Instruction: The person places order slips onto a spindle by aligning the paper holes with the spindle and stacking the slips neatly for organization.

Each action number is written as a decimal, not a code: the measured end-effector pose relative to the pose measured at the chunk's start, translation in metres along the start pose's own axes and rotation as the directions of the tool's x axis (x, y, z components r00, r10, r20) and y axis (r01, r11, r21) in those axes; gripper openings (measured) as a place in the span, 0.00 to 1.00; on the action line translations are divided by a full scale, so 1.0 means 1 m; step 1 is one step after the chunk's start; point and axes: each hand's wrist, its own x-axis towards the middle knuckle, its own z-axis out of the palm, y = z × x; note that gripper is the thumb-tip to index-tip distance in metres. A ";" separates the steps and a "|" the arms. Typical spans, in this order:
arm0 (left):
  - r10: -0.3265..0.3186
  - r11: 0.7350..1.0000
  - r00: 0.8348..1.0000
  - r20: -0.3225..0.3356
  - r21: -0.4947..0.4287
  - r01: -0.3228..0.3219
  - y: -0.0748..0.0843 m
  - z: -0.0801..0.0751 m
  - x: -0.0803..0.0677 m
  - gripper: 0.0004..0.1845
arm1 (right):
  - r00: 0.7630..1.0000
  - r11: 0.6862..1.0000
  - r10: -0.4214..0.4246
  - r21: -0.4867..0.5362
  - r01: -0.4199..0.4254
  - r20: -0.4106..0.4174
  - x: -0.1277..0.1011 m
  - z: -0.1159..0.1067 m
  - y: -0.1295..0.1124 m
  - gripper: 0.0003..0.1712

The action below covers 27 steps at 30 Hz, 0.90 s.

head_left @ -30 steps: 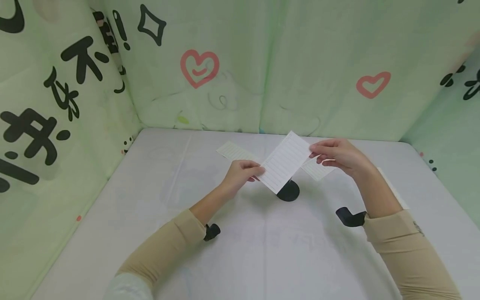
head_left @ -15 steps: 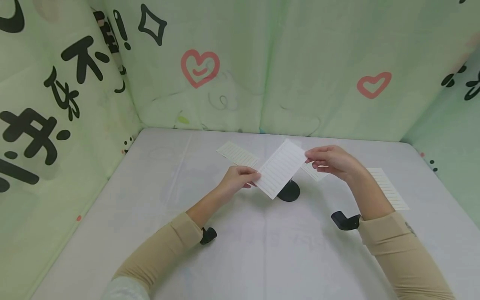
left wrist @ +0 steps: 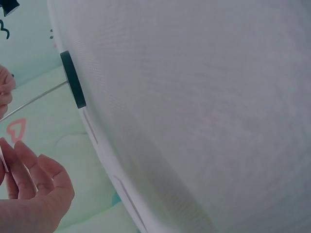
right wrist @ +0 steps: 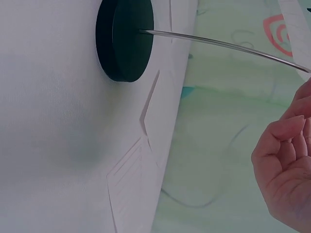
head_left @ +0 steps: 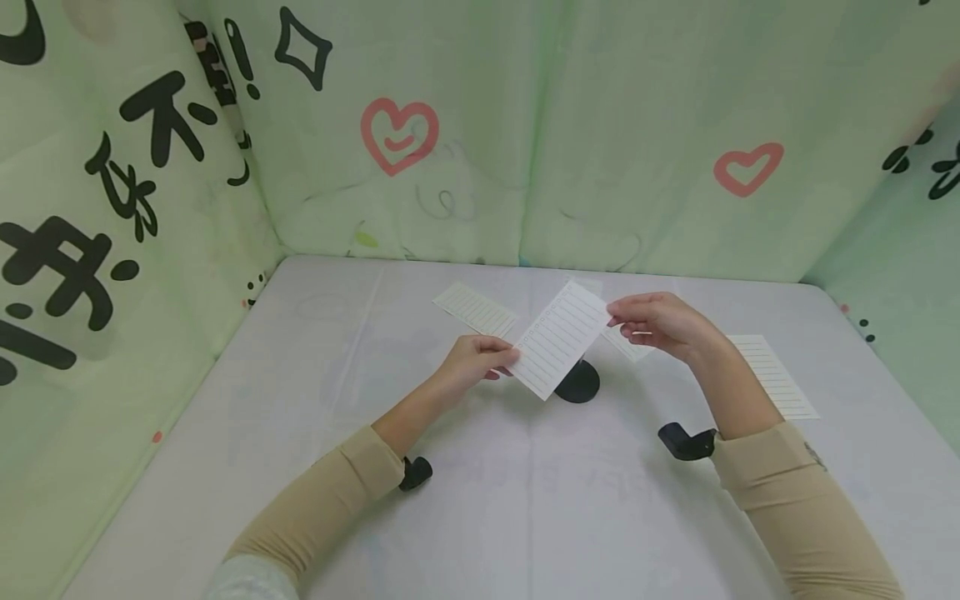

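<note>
A lined white sheet of paper [head_left: 562, 340] is held aslant above the table by both hands. My left hand [head_left: 474, 364] pinches its left corner between thumb and fingers. At the upper right corner, my right hand [head_left: 663, 323] pinches the sheet with its fingertips. Beneath the paper stands a bill spike, whose black round base [head_left: 577, 383] shows below the sheet's lower edge. In the right wrist view its thin metal rod [right wrist: 223, 44] rises from the base to the held sheet [right wrist: 296, 34], by the right hand [right wrist: 286, 165]. The head view hides most of the rod behind the paper.
Lined sheets lie on the white table [head_left: 465, 517]: one at back left [head_left: 475, 308], one partly hidden behind the right hand [head_left: 628, 343], one at right [head_left: 776, 379]. Green printed cloth [head_left: 637, 208] walls the back and sides. Black wrist cameras [head_left: 686, 442] project from both sleeves.
Both hands have moved slightly left and closer with the sheet, bringing it lower in view. In the last half second they barely shift, and the sheet's lines show more clearly.
</note>
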 end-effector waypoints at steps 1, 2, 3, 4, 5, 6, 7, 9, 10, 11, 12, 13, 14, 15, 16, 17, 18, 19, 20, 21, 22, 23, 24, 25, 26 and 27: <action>-0.002 1.000 1.000 0.001 -0.005 0.002 0.000 0.000 0.000 0.13 | 1.000 1.000 0.001 0.008 -0.001 0.001 0.000 0.000 0.000 0.06; -0.004 1.000 1.000 0.001 -0.008 0.004 0.000 0.000 0.000 0.13 | 1.000 1.000 0.002 0.015 -0.002 0.002 0.001 0.000 0.000 0.06; -0.006 1.000 1.000 0.002 -0.010 0.006 0.000 0.000 0.000 0.13 | 1.000 1.000 0.004 0.021 -0.004 0.002 0.001 0.000 0.000 0.06; -0.008 1.000 1.000 0.003 -0.012 0.008 0.000 0.000 0.000 0.13 | 1.000 1.000 0.005 0.026 -0.005 0.003 0.001 0.001 0.000 0.07; -0.009 1.000 1.000 0.004 -0.012 0.009 0.000 0.000 0.000 0.13 | 1.000 1.000 0.007 0.031 -0.007 0.004 0.001 0.001 0.000 0.08; -0.010 1.000 1.000 0.004 -0.011 0.010 -0.001 0.000 0.000 0.13 | 1.000 0.999 0.009 0.035 -0.009 0.005 0.002 0.001 0.001 0.08; -0.011 1.000 1.000 0.007 -0.012 0.012 -0.001 0.000 0.000 0.13 | 1.000 0.999 0.011 0.041 -0.011 0.006 0.002 0.001 0.001 0.09; -0.015 1.000 1.000 0.010 -0.016 0.016 -0.001 0.000 0.001 0.13 | 1.000 0.999 0.009 0.050 -0.010 0.009 0.002 0.002 0.001 0.11; -0.016 1.000 1.000 0.012 -0.017 0.017 -0.002 0.000 0.001 0.12 | 1.000 0.998 0.009 0.055 -0.010 0.010 0.003 0.002 0.001 0.11; -0.020 1.000 1.000 0.014 -0.019 0.020 -0.002 0.000 0.001 0.12 | 1.000 0.998 0.009 0.060 -0.009 0.011 0.003 0.002 0.001 0.12; -0.023 1.000 1.000 0.014 -0.021 0.023 -0.002 0.001 0.002 0.12 | 1.000 0.998 0.007 0.066 -0.008 0.012 0.003 0.002 0.002 0.12; -0.027 0.999 1.000 0.015 -0.022 0.027 -0.003 0.001 0.002 0.12 | 1.000 0.998 0.004 0.069 -0.005 0.014 0.003 0.002 0.002 0.12; -0.030 0.999 0.999 0.013 -0.021 0.030 -0.003 0.001 0.003 0.12 | 1.000 0.997 0.001 0.071 -0.003 0.016 0.004 0.003 0.002 0.12; -0.034 0.999 0.999 0.011 -0.014 0.035 -0.003 0.001 0.003 0.12 | 1.000 0.997 0.000 0.071 -0.001 0.018 0.004 0.003 0.002 0.12; -0.039 0.999 0.999 0.008 -0.007 0.039 -0.004 0.001 0.003 0.11 | 1.000 0.997 0.000 0.071 -0.002 0.019 0.005 0.004 0.003 0.12; -0.046 0.999 0.999 0.004 0.000 0.046 -0.004 0.002 0.003 0.11 | 1.000 0.997 -0.001 0.071 -0.001 0.020 0.005 0.004 0.003 0.13; -0.051 0.999 0.999 0.002 0.009 0.051 -0.004 0.002 0.003 0.11 | 1.000 0.998 0.000 0.068 -0.001 0.022 0.005 0.005 0.003 0.13; -0.056 0.998 0.998 0.000 0.018 0.056 -0.004 0.002 0.003 0.11 | 1.000 0.998 -0.001 0.067 -0.001 0.023 0.006 0.006 0.003 0.13; -0.059 0.998 0.998 -0.002 0.029 0.059 -0.004 0.003 0.003 0.11 | 1.000 0.998 -0.001 0.066 0.000 0.026 0.006 0.006 0.004 0.13; -0.065 0.997 0.998 -0.002 0.039 0.065 -0.005 0.003 0.004 0.10 | 1.000 0.998 -0.002 0.065 0.000 0.028 0.007 0.006 0.004 0.14; -0.068 0.997 0.998 -0.001 0.047 0.068 -0.005 0.003 0.004 0.10 | 0.999 0.998 -0.005 0.065 0.003 0.032 0.007 0.007 0.005 0.14; -0.069 0.996 0.998 0.001 0.057 0.069 -0.005 0.003 0.004 0.10 | 0.999 0.998 -0.009 0.063 0.007 0.036 0.007 0.007 0.005 0.13; -0.068 0.995 0.998 0.001 0.066 0.068 -0.006 0.003 0.004 0.10 | 0.999 0.998 -0.013 0.057 0.010 0.038 0.007 0.007 0.005 0.13; -0.069 0.995 0.998 0.000 0.078 0.069 -0.006 0.003 0.004 0.09 | 0.999 0.999 -0.014 0.046 0.012 0.040 0.007 0.007 0.006 0.12; -0.072 0.994 0.997 -0.001 0.087 0.072 -0.006 0.003 0.003 0.09 | 0.999 0.999 -0.011 0.035 0.010 0.043 0.008 0.007 0.007 0.11; -0.075 0.993 0.997 -0.001 0.093 0.075 -0.007 0.002 0.003 0.09 | 0.999 1.000 -0.006 0.022 0.005 0.044 0.008 0.006 0.008 0.09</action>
